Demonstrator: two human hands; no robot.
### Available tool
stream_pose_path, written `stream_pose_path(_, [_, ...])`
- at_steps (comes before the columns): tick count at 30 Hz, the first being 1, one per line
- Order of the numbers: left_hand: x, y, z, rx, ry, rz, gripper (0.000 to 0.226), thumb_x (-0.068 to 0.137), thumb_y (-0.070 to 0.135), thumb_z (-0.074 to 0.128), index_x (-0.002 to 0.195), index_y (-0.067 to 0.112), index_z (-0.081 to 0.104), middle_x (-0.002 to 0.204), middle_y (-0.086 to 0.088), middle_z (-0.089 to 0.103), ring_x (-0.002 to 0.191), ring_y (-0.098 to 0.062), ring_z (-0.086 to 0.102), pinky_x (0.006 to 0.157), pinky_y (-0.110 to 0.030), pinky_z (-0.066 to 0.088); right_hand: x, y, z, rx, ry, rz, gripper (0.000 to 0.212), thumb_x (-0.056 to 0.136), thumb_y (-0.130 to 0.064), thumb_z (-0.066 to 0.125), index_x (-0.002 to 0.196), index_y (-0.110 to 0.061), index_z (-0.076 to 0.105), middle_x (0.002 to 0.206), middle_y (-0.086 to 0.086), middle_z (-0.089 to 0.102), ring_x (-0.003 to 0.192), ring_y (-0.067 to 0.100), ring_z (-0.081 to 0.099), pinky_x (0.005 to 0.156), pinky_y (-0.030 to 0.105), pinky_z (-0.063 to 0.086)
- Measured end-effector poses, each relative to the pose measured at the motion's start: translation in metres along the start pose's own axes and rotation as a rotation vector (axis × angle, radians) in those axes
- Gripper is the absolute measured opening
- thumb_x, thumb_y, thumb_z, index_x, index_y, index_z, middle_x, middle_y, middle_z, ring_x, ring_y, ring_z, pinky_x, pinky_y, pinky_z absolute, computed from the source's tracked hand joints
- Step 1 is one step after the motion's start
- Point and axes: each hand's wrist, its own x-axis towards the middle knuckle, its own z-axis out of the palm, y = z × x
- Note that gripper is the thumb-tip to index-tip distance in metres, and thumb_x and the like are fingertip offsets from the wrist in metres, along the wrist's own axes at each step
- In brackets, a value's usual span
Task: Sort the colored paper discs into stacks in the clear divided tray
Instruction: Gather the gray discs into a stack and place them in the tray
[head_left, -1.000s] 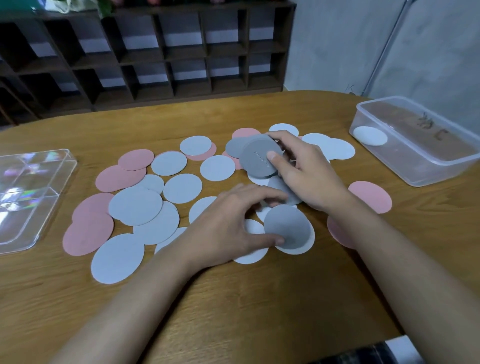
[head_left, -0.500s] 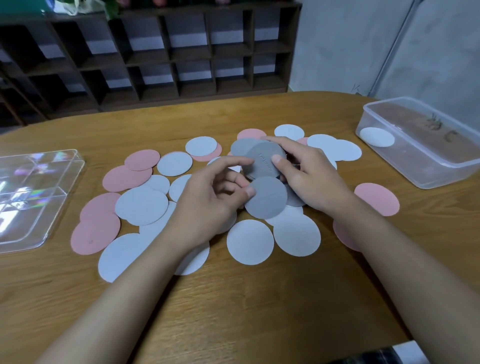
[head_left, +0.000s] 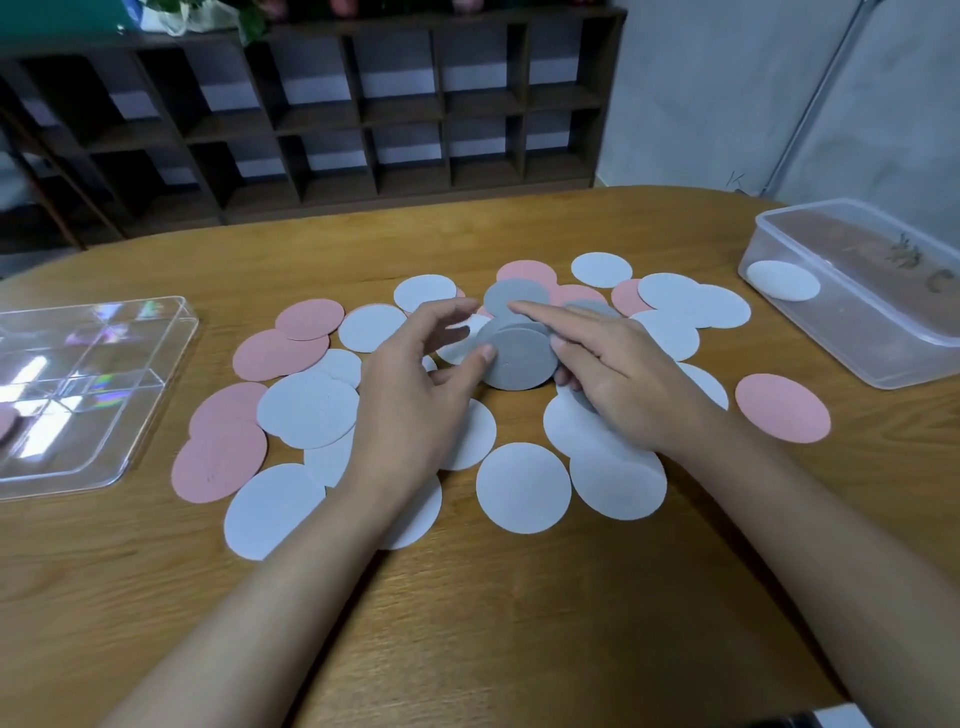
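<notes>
Hands over centre of worktop (head_left: 467, 623), grey disc stack (head_left: 519, 364) between them. Stack is raised off the surface and tilted up, flat face toward the camera.

Right hand (head_left: 618, 379): grips the stack, index finger along its top edge, thumb at its right rim; other fingers curl behind, partly hidden.

Left hand (head_left: 415, 395): thumb tip touches the left part of the front grey disc's face. Fingers loosely curved and spread, apart from the stack, holding nothing.

Loose grey disc (head_left: 514, 300) lies flat just behind the stack, toward the far edge; a 2nd one shows partly behind the right hand.

White discs (head_left: 522, 488) and pink discs (head_left: 218, 462) are scattered across the middle, many overlapping, some under the forearms. Single pink disc (head_left: 782, 408) lies apart toward the right edge.

Clear divided tray (head_left: 78, 389) sits at the left edge, well apart from the hands; its contents can't be made out through the glare.

Clear plastic tub (head_left: 857, 332) is at the far-right corner, w/ one white disc (head_left: 783, 280) inside.

Dark cubby shelf (head_left: 363, 114) stands beyond the far edge.
</notes>
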Motion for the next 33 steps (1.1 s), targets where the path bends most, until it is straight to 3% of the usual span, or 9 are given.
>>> stream_pose_path(4, [0.001, 0.0, 0.002, -0.024, 0.016, -0.026, 0.034, 0.096, 0.012, 0.075, 0.127, 0.025, 0.068, 0.11, 0.013, 0.079, 0.11, 0.005, 0.07, 0.09, -0.025, 0.06, 0.0, -0.002, 0.004, -0.135, -0.053, -0.009, 0.058, 0.101, -0.026, 0.031, 0.159, -0.028, 0.029, 0.115, -0.013, 0.051, 0.101, 0.004, 0.048, 0.076, 0.018, 0.04])
stream_pose_path(8, [0.0, -0.003, 0.004, 0.021, 0.058, 0.0, 0.033, 0.097, 0.012, 0.074, 0.127, 0.023, 0.069, 0.11, 0.014, 0.079, 0.108, 0.009, 0.07, 0.091, -0.024, 0.06, 0.001, -0.006, 0.014, -0.284, -0.065, -0.01, 0.065, 0.107, -0.039, 0.039, 0.163, -0.028, 0.006, 0.119, -0.014, 0.042, 0.106, 0.003, 0.039, 0.083, 0.024, 0.036])
stream_pose_path(12, [-0.002, -0.003, 0.007, 0.129, 0.068, 0.071, 0.039, 0.099, 0.014, 0.071, 0.136, 0.022, 0.065, 0.116, 0.012, 0.076, 0.115, 0.014, 0.064, 0.091, -0.008, 0.052, 0.004, -0.003, 0.013, -0.324, 0.027, -0.044, 0.056, 0.108, -0.028, 0.042, 0.161, -0.021, 0.024, 0.128, 0.0, 0.056, 0.11, 0.011, 0.049, 0.084, 0.023, 0.039])
stream_pose_path(15, [-0.002, 0.0, 0.007, 0.173, 0.038, 0.089, 0.045, 0.1, 0.017, 0.071, 0.142, 0.025, 0.061, 0.119, 0.008, 0.076, 0.118, 0.011, 0.062, 0.091, -0.003, 0.048, 0.003, -0.002, 0.011, -0.278, 0.08, -0.054, 0.045, 0.107, -0.025, 0.048, 0.151, -0.021, 0.043, 0.133, -0.001, 0.061, 0.113, 0.009, 0.053, 0.084, 0.018, 0.042])
stream_pose_path(19, [-0.002, -0.001, 0.003, 0.166, -0.034, 0.095, 0.052, 0.097, 0.023, 0.074, 0.144, 0.032, 0.054, 0.122, 0.013, 0.075, 0.11, 0.014, 0.066, 0.09, -0.011, 0.054, 0.0, -0.001, 0.005, -0.234, 0.101, -0.08, 0.036, 0.104, -0.025, 0.055, 0.139, -0.021, 0.054, 0.117, -0.003, 0.065, 0.087, 0.001, 0.054, 0.07, 0.008, 0.04])
stream_pose_path(21, [-0.002, -0.001, 0.002, 0.184, -0.05, 0.11, 0.053, 0.095, 0.027, 0.076, 0.143, 0.033, 0.054, 0.119, 0.013, 0.074, 0.11, 0.004, 0.067, 0.084, -0.013, 0.055, -0.003, 0.0, -0.002, -0.165, 0.136, -0.064, 0.033, 0.103, -0.025, 0.056, 0.135, -0.022, 0.057, 0.106, -0.001, 0.066, 0.08, 0.006, 0.055, 0.065, 0.014, 0.042])
stream_pose_path(26, [-0.007, -0.001, 0.005, 0.182, -0.141, 0.096, 0.021, 0.092, 0.02, 0.076, 0.112, 0.026, 0.071, 0.086, 0.011, 0.072, 0.073, -0.008, 0.062, 0.068, -0.015, 0.046, -0.011, 0.009, -0.029, -0.11, 0.228, 0.036, 0.028, 0.101, -0.031, 0.057, 0.129, -0.032, 0.058, 0.101, -0.002, 0.068, 0.086, 0.011, 0.059, 0.073, 0.029, 0.049])
stream_pose_path(31, [-0.005, 0.004, 0.019, 0.296, -0.308, 0.153, 0.018, 0.09, 0.029, 0.08, 0.108, 0.026, 0.074, 0.091, 0.014, 0.07, 0.081, -0.01, 0.063, 0.072, -0.023, 0.051, -0.022, 0.019, -0.049, -0.123, 0.254, 0.024, 0.024, 0.101, -0.027, 0.059, 0.125, -0.027, 0.06, 0.102, -0.005, 0.069, 0.085, 0.012, 0.06, 0.073, 0.02, 0.045])
stream_pose_path(33, [-0.001, 0.008, 0.027, 0.354, -0.318, 0.178, 0.022, 0.091, 0.034, 0.078, 0.111, 0.025, 0.073, 0.095, 0.016, 0.069, 0.084, -0.007, 0.062, 0.074, -0.024, 0.05, -0.028, 0.026, -0.058, -0.12, 0.239, 0.037, 0.024, 0.102, -0.027, 0.057, 0.126, -0.028, 0.06, 0.105, -0.005, 0.068, 0.088, 0.014, 0.061, 0.077, 0.026, 0.048])
